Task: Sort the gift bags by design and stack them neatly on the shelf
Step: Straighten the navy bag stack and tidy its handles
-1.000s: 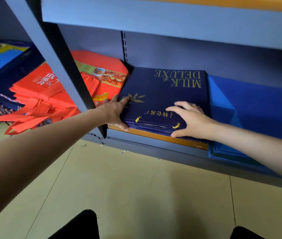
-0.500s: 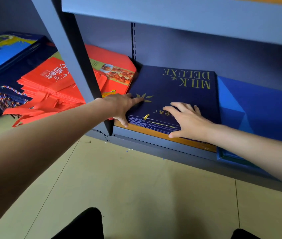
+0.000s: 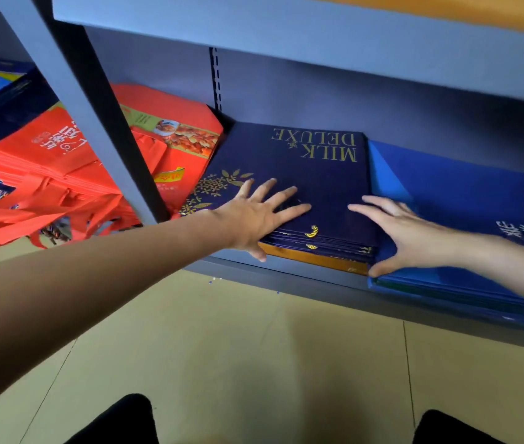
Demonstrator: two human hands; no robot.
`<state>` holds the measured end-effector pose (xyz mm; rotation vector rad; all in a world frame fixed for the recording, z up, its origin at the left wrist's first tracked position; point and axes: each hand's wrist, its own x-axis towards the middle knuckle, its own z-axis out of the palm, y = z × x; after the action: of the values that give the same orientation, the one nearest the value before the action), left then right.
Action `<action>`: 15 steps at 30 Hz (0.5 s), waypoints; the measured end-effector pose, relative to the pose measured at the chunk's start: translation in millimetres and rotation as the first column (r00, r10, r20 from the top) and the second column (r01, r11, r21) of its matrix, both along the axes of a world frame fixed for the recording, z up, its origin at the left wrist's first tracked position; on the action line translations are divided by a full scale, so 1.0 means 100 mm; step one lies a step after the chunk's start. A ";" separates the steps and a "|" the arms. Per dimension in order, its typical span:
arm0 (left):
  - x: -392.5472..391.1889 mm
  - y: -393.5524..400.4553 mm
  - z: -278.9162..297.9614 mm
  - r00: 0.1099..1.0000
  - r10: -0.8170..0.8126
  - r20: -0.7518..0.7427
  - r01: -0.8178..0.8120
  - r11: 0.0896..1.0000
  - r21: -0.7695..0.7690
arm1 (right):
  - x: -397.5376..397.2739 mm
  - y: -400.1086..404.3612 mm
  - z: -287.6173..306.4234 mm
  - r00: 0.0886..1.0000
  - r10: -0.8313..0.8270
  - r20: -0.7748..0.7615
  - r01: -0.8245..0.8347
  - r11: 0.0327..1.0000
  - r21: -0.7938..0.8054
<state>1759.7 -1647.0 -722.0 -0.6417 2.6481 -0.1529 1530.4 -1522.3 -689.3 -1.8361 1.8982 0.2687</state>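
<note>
The left hand lies flat, fingers spread and straight, palm down on the top of the stack of navy "MILK DELUXE" gift bags, its thumb hooked over the stack's front edge. The right hand reaches in from the right, fingers extended over the stack's near right corner, thumb down against the front edge; neither hand grips anything. The stack sits on the lower shelf, between the red gift bags and the blue gift bags.
</note>
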 end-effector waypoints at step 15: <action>-0.18 -0.24 0.45 0.993 -0.008 -0.114 0.024 0.990 0.140 | 0.00 -0.26 0.19 0.999 0.007 0.037 0.004 0.957 -0.290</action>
<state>1742.2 -1670.8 -677.4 -0.5991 2.7429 0.0686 1530.2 -1548.3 -670.0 -2.0124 1.9956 -0.0485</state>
